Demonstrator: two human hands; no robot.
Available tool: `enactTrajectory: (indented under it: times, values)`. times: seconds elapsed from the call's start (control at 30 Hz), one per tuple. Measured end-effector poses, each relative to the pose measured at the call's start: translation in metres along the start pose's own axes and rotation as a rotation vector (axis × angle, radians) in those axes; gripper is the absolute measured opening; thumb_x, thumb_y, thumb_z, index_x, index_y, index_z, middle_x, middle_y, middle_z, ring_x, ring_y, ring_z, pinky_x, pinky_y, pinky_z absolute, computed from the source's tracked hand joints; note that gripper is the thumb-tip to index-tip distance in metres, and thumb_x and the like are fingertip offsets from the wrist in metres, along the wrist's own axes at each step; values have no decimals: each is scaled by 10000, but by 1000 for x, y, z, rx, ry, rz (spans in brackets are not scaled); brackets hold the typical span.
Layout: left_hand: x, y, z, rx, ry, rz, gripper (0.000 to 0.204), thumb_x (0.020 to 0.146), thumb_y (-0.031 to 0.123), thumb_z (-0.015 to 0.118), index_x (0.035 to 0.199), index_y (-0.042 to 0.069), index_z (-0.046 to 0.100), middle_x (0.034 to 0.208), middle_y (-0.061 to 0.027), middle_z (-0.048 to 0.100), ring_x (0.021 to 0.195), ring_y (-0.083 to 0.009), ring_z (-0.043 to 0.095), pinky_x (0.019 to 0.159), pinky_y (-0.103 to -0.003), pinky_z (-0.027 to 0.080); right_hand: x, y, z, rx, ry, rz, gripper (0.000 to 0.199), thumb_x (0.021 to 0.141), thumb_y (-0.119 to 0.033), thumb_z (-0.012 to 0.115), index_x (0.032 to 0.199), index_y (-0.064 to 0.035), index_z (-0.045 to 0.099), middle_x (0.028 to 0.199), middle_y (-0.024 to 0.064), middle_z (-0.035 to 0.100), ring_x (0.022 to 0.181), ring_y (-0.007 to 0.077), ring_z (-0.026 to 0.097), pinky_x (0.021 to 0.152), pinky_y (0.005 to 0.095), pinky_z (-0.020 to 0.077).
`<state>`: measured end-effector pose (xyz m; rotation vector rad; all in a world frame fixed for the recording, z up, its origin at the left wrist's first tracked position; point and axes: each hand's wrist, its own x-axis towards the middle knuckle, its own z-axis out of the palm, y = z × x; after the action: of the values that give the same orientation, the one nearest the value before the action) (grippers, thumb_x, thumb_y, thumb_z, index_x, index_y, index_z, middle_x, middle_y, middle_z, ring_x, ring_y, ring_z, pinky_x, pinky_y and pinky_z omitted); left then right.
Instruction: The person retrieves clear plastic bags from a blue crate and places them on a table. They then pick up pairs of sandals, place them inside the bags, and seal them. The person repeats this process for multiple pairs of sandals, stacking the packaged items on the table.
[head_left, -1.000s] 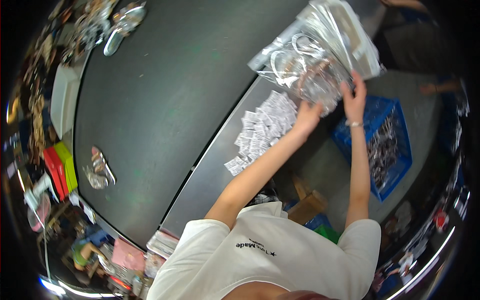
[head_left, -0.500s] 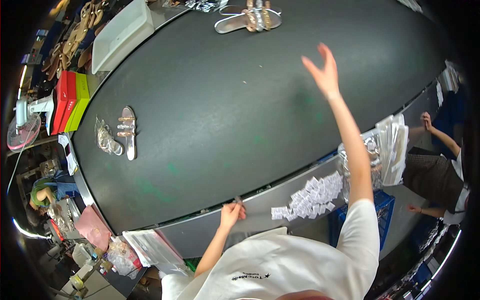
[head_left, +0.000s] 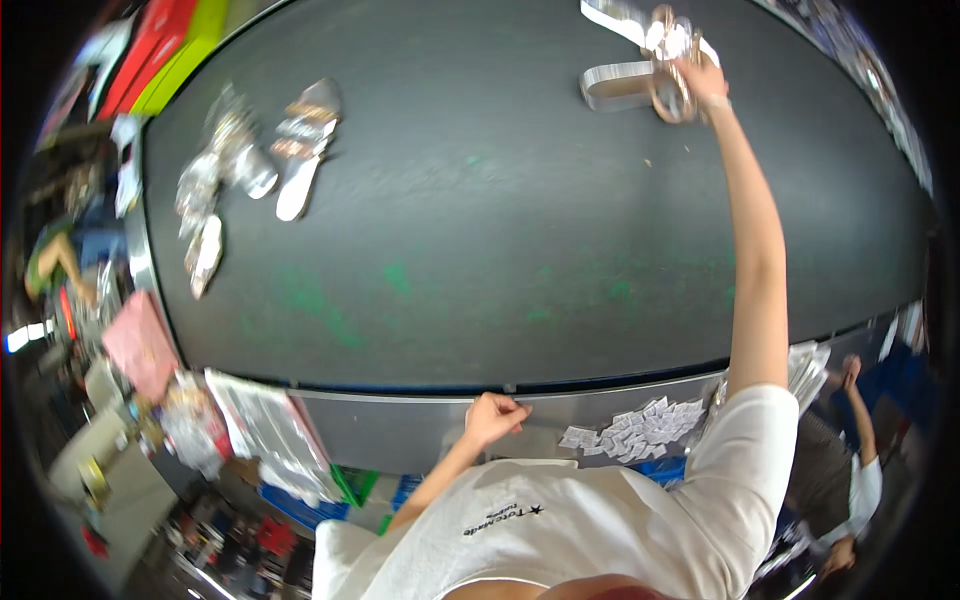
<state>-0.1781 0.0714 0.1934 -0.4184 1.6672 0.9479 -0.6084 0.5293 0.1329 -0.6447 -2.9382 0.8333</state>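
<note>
Far out over the dark belt (head_left: pixel 480 230), at the upper right, my right hand (head_left: pixel 704 82) has its fingers closed at the straps of a silver-soled flat sandal (head_left: pixel 618 87). A second, similar sandal (head_left: pixel 612 17) lies just beyond it; both have shiny straps, blurred by motion. Close to my body, my left hand (head_left: pixel 496 419) rests at the metal ledge (head_left: pixel 370 425) with its fingers curled in. Whatever those fingers may hold is hidden. A pile of small white paper labels (head_left: pixel 645 430) lies on the ledge to the right of that hand.
At the belt's left are another strappy sandal (head_left: pixel 305 150), a clear-wrapped bundle (head_left: pixel 238 145) and a silver piece (head_left: pixel 204 257). Flat plastic bags (head_left: pixel 265 425) lie at the near left, more bags (head_left: pixel 806 370) at the right. Another person's arm (head_left: pixel 862 410) shows at far right.
My right hand has reached farther out and closed on a sandal. The view has shifted; the left-side items sit higher, and another silver piece shows there. My left hand stays at the ledge.
</note>
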Motion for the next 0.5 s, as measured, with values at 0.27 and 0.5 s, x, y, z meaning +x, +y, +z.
enactTrajectory:
  times: [0.27, 0.5]
  values:
    - [-15, -9, -6, -61, 24, 190, 360, 784, 397, 634, 655, 62, 657, 612, -46, 650, 540, -128, 635, 526, -246, 506, -254, -83, 66, 26, 20, -352, 829, 566, -312, 733, 1293, -76, 414, 1229, 174, 459, 1174, 359, 382, 1010, 454, 298]
    - [-40, -127, 9, -808, 220, 486, 143, 852, 170, 563, 862, 32, 596, 741, -64, 633, 671, -142, 617, 592, -276, 504, -415, -191, 16, 402, 34, -564, 662, 602, -97, 691, 1233, -57, 497, 1042, 107, 453, 961, 227, 464, 839, 335, 395]
